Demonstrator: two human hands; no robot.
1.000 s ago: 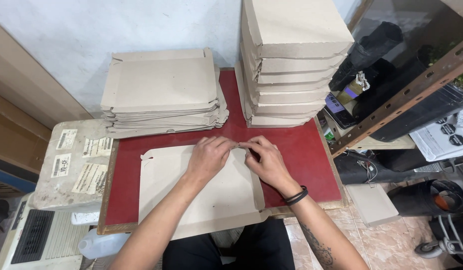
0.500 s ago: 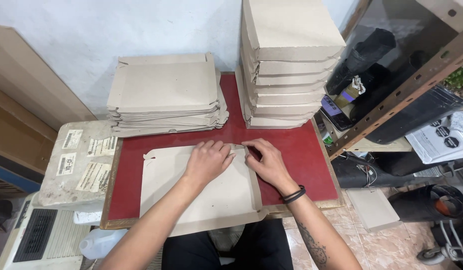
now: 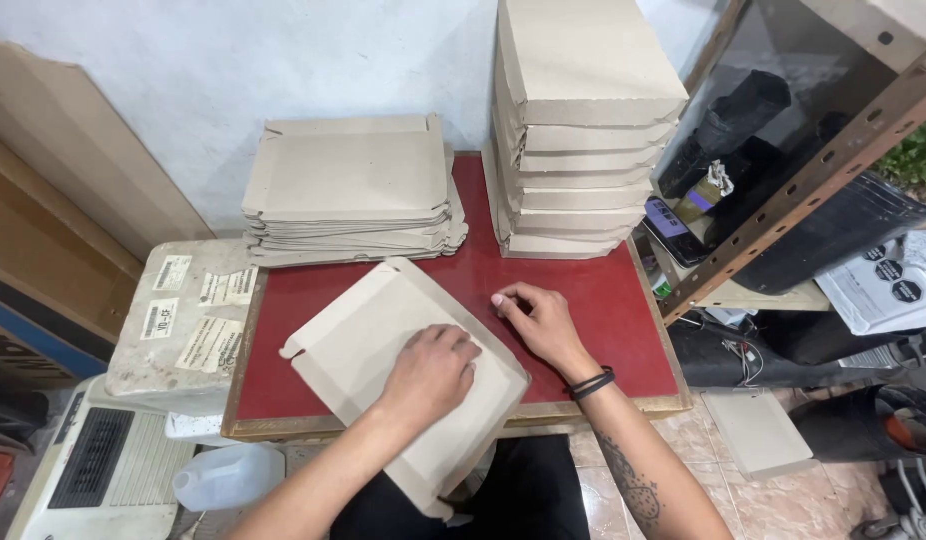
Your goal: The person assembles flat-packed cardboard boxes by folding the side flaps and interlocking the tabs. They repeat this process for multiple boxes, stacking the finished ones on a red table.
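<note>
A flat grey cardboard box blank [image 3: 373, 340] lies turned at an angle on the red tabletop [image 3: 593, 290], one corner hanging over the near edge. My left hand [image 3: 433, 368] presses flat on the middle of it. My right hand [image 3: 539, 320] rests on the red surface just beside the blank's right edge, fingers loosely curled, holding nothing; a dark band circles its wrist.
A low stack of flat blanks [image 3: 353, 190] sits at the back left of the table. A tall stack of folded boxes [image 3: 573, 120] stands at the back right. A metal shelf [image 3: 813, 170] is to the right, a white jug [image 3: 223, 475] on the floor at left.
The blank has been rotated from square-on to diagonal. My left hand moved down onto its middle; my right hand came off its top edge onto the table.
</note>
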